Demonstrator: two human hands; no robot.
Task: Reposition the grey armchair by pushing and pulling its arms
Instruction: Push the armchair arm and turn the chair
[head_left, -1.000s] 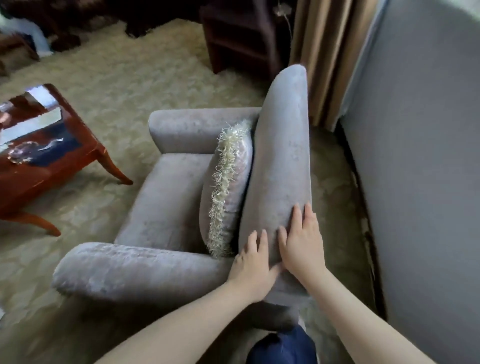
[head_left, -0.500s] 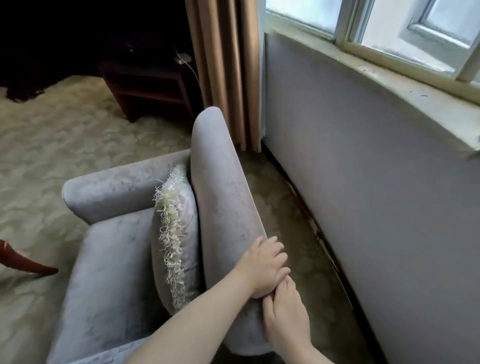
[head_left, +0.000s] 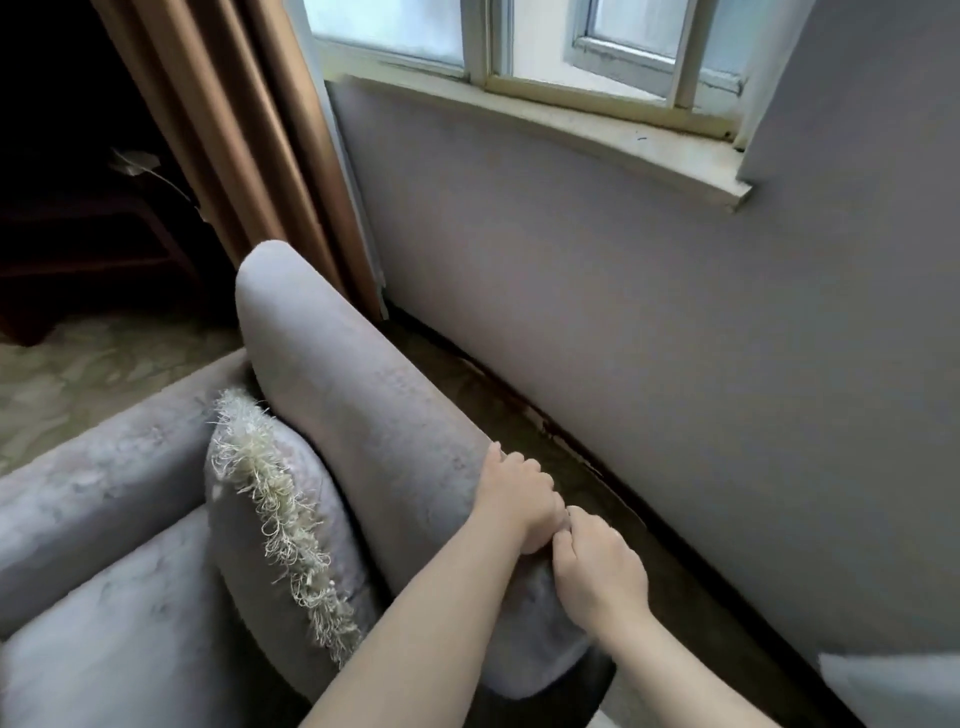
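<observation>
2 hands: left grip and right grip touching, both curled over the backrest's near end. 1 grey velvety rounded armchair, near the right wall. 1 fringed cushion on the seat. Far: 1 pleated tan curtain.

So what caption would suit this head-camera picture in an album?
Left hand and right hand grip the grey armchair along its padded top edge, beside the wall below a window.
</observation>
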